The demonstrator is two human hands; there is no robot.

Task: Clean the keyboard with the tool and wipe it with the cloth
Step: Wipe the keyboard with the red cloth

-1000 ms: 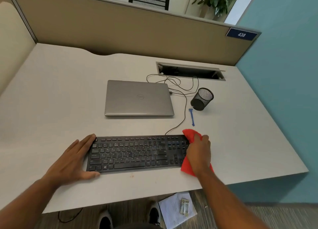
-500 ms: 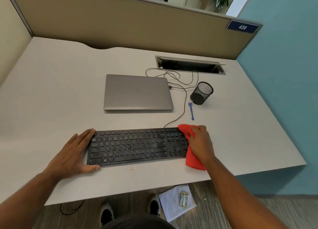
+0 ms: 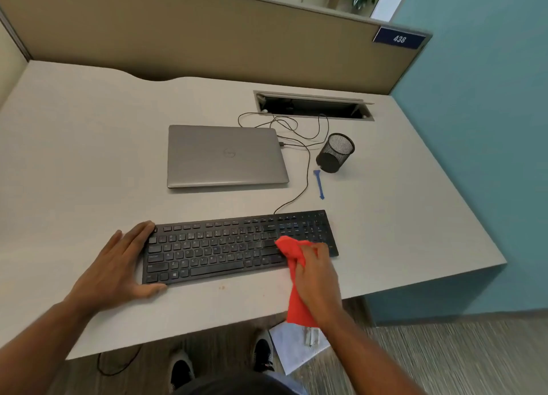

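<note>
My right hand (image 3: 315,273) is bunched around the red cloth (image 3: 296,288), pressing it onto the right part of the black keyboard (image 3: 225,246); my left hand (image 3: 118,268) lies flat with straight fingers against the keyboard's left end; the keyboard sits near the front edge of the desk (image 3: 89,163); beyond it, the blue tool (image 3: 319,184) lies apart, seemingly just beside the mesh cup (image 3: 335,153); the closed laptop (image 3: 225,156) sits behind.
</note>
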